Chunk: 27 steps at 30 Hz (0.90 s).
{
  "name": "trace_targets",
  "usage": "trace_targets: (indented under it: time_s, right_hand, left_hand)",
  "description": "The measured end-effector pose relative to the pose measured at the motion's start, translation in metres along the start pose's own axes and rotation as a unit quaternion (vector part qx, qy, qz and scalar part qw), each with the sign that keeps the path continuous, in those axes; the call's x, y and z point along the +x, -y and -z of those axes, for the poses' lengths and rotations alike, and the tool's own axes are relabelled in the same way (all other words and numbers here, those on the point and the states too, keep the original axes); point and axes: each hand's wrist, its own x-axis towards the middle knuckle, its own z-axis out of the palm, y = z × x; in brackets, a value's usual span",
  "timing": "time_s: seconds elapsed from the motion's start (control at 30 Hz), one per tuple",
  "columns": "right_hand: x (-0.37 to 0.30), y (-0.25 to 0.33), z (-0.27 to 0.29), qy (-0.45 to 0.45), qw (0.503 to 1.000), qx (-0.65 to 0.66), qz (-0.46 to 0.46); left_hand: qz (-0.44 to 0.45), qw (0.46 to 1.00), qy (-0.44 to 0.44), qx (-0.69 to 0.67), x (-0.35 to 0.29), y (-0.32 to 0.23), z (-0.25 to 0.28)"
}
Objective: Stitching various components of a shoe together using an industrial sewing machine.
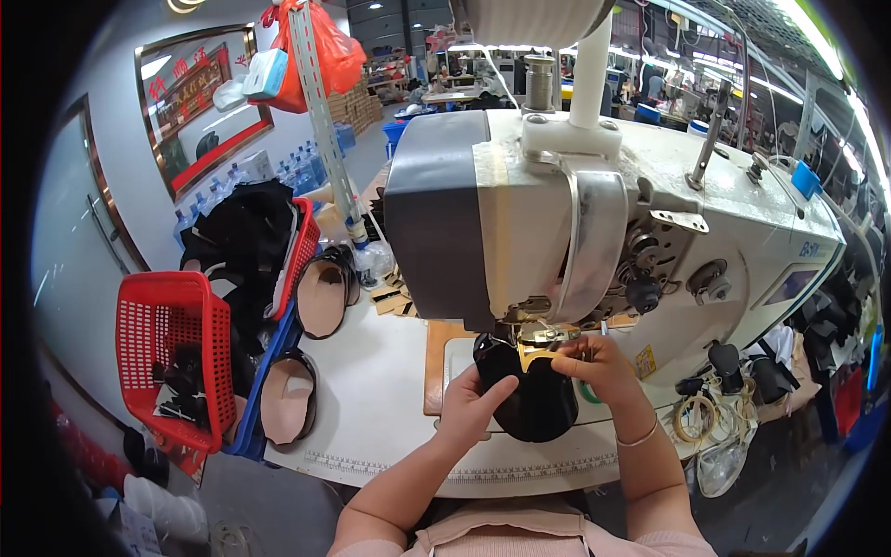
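A glossy black shoe upper lies under the needle and presser foot of a large white sewing machine. At its left side, my left hand grips it, the thumb laid over the top. My right hand has its fingers pinched at the upper's right edge, close to the presser foot. A bright yellow patch shows between the right fingertips and the needle; whether it is a separate piece or a lit edge I cannot tell. The stitching point is partly hidden.
Pale-lined shoe uppers lie on the left of the white table. Beyond them stand a red basket with black scraps and a blue tray. Tape rolls and cords hang at the right edge. A metal post rises behind.
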Motion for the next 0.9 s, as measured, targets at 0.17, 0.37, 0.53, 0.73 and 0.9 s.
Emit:
trace_targets:
  time_s: [0.17,0.37,0.53,0.73,0.9]
  right_hand:
    - [0.008,-0.005,-0.002,-0.021,0.997,0.062,0.029]
    - [0.012,-0.013,-0.005,-0.057,0.994,0.08,0.046]
    - [0.008,-0.018,-0.001,-0.143,0.978,-0.053,0.145]
    - [0.0,0.014,-0.023,-0.185,0.88,-0.389,0.198]
    - [0.004,0.003,-0.015,-0.158,0.934,-0.257,0.193]
  left_hand:
    - [0.013,0.999,0.006,-0.033,0.016,-0.002,0.004]
    - [-0.004,1.0,0.014,0.021,0.027,-0.006,0.009]
    - [-0.034,0.994,-0.005,0.108,0.025,-0.006,0.0]
    - [-0.05,0.994,-0.069,0.073,0.015,-0.004,-0.004]
    - [-0.044,0.996,-0.056,0.053,0.024,-0.006,-0.001]
